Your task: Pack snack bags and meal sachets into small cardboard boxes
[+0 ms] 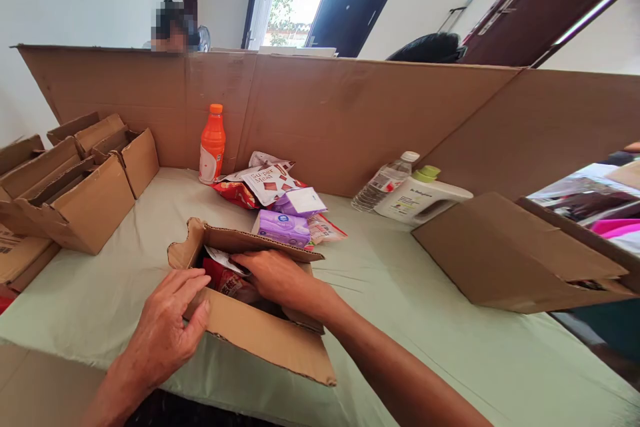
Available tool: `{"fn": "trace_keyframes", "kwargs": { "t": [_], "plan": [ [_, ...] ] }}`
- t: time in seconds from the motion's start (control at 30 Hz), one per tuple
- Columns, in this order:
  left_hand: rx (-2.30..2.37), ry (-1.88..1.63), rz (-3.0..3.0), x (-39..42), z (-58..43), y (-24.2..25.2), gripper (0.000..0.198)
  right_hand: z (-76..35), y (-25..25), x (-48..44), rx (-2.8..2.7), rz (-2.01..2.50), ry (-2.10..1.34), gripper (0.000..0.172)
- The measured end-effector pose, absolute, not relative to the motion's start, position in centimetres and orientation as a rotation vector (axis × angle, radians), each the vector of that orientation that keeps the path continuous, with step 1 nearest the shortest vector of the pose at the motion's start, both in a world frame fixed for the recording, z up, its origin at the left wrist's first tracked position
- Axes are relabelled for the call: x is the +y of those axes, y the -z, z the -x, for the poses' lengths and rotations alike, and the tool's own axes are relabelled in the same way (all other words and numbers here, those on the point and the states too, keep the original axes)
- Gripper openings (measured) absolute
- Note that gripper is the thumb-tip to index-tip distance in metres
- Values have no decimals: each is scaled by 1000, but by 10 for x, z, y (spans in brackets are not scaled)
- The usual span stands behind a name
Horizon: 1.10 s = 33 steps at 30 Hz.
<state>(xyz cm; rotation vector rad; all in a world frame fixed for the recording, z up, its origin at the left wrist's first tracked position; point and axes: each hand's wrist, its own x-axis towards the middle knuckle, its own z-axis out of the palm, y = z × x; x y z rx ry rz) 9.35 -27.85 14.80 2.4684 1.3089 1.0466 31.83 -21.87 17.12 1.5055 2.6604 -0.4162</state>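
Observation:
An open cardboard box (270, 340) sits at the table's near edge, its front flap folded outward. At the box's left corner, my left hand (167, 320) grips the rim, fingers over the edge and thumb by the flap. My right hand (275, 277) reaches inside, its fingers closed at a white-and-silver snack packet (223, 257); some fingertips are hidden. Beneath lies a red snack packet (230, 282). Just behind the box are a purple tissue pack (281, 229), a second tissue pack (303, 202) and a brown-and-white snack bag (270, 183).
Several cardboard boxes (95, 203) stand at left. An orange drink bottle (213, 147), a clear bottle (383, 183) and a white jug (420, 200) stand near the cardboard partition (340, 113). Another box (510, 253) sits at right. A person (175, 27) is beyond the partition.

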Motion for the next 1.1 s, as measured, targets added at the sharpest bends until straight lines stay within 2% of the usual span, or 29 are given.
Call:
{"fn": "trace_keyframes", "kwargs": {
  "t": [0.17, 0.27, 0.33, 0.43, 0.67, 0.83, 1.1],
  "plan": [
    [1281, -1081, -2488, -277, -94, -146, 30, -325, -170, -206, 2695, -1392, 610, 50],
    [1282, -1106, -2497, -278, -93, -144, 30, -328, -172, -207, 2709, -1312, 722, 41],
    [1284, -1113, -2504, -278, -93, -143, 30, -327, -171, -210, 2682, -1369, 688, 38],
    [1275, -1099, -2523, -277, -93, -142, 31, -323, -168, -214, 2607, -1456, 549, 43],
    [1278, -1046, -2566, -278, -92, -144, 31, -309, -178, -213, 2516, -1315, 402, 39],
    [1266, -1031, -2591, -279, -92, -145, 32, -306, -177, -216, 2500, -1408, 301, 38],
    [1265, -1049, -2591, -277, -92, -142, 32, -306, -166, -213, 2532, -1418, 288, 34]
  ]
}}
